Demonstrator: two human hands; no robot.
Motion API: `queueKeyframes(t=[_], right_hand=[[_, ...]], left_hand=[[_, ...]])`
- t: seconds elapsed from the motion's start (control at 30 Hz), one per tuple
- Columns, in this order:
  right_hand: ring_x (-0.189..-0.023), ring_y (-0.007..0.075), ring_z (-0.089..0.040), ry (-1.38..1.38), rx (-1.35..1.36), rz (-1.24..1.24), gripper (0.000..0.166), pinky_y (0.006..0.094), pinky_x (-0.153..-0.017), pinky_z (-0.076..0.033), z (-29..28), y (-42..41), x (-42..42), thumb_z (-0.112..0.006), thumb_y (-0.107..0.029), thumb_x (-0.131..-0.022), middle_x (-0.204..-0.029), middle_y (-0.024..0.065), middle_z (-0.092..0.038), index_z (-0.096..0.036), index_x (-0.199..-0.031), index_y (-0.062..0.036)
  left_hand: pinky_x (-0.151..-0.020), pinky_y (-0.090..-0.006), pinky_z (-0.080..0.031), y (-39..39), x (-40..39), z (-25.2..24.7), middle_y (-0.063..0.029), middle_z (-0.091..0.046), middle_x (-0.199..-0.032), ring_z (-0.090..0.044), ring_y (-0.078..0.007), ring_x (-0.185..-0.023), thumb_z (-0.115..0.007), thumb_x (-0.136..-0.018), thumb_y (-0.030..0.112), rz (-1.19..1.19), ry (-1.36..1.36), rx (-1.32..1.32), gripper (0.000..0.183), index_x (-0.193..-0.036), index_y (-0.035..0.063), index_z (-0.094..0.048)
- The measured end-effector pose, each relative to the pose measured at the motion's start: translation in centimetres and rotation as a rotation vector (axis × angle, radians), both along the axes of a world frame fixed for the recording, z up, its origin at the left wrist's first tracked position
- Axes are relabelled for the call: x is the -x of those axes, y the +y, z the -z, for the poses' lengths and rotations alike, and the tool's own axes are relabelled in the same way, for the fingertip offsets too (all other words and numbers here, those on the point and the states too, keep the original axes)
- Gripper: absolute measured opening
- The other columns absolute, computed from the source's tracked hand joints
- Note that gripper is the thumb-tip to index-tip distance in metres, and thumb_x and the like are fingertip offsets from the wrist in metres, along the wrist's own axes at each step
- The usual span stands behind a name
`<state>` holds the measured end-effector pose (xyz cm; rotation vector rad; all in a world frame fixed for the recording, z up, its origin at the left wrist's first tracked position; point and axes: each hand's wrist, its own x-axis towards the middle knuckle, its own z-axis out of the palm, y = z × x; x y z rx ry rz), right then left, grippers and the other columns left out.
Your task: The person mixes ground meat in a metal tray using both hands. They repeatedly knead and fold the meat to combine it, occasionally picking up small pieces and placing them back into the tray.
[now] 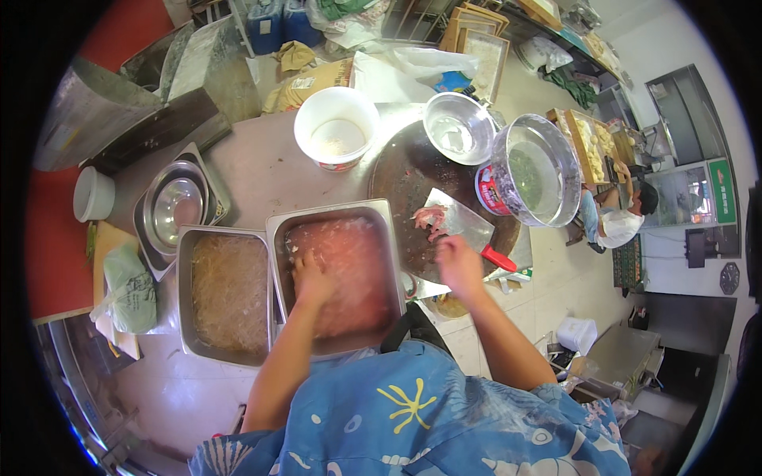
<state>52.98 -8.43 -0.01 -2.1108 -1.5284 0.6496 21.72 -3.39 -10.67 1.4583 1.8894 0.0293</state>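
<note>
My left hand (312, 281) is dipped into a deep steel pan of cloudy pinkish-red liquid (357, 268); its fingertips are partly under the surface, so a hold cannot be told. My right hand (458, 262), blurred, is over the near edge of a round wooden chopping block (396, 166), its fingers curled. Whether it holds anything cannot be seen. Just beyond it, strips of raw meat (431, 219) lie partly on the blade of a cleaver (461, 217), whose red handle (499, 259) points towards me. Left of the red pan stands a steel pan of thin noodle-like strands in liquid (229, 297).
Beyond the pans stands a white plastic tub (336, 128). A clear bowl (458, 128) and a round metal-rimmed sieve (571, 172) stand by the block. Nested steel bowls (175, 208) and a tied green plastic bag (128, 291) are left. Another person (619, 226) sits farther right.
</note>
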Motion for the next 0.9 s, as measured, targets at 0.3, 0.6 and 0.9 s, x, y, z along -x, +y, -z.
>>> queueKeyframes(t=[0.3, 0.6, 0.9], right_hand=[[-0.128, 0.0499, -0.056, 0.327, 0.155, 0.078, 0.066, 0.0488, -0.11, -0.046, 7.6, 7.1, 15.4, -0.064, -0.032, -0.095, -0.137, 0.0354, -0.056, -0.044, -0.147, 0.003], [-0.133, 0.034, -0.058, 0.862, 0.483, 0.247, 0.058, 0.0401, -0.113, -0.041, 15.0, 8.9, 15.9, -0.052, -0.046, -0.107, -0.139, 0.022, -0.065, -0.06, -0.139, 0.0016], [-0.12, 0.0196, -0.062, 1.242, 0.476, -0.022, 0.026, 0.0369, -0.105, -0.044, 9.1, 6.5, 13.7, -0.061, -0.023, -0.103, -0.124, 0.0088, -0.071, -0.072, -0.118, -0.0055]], left_hand=[[-0.072, -0.0373, -0.055, 0.6, 3.7, 3.2, -0.0133, -0.076, -0.098, -0.07, -0.0213, -0.08, -0.062, -0.095, 0.02, 0.125, -0.831, 0.205, 0.025, -0.099, -0.0016, -0.074], [-0.105, -0.0403, -0.05, 4.6, 0.9, 0.3, -0.02, -0.07, -0.122, -0.068, -0.0284, -0.113, -0.056, -0.104, 0.044, -0.381, -0.57, 0.122, 0.051, -0.134, 0.0034, -0.061], [-0.094, -0.041, -0.053, 1.4, 2.3, -1.4, -0.0076, -0.074, -0.114, -0.069, -0.0223, -0.102, -0.052, -0.106, 0.028, -0.732, -1.479, 0.382, 0.031, -0.119, 0.0045, -0.068]])
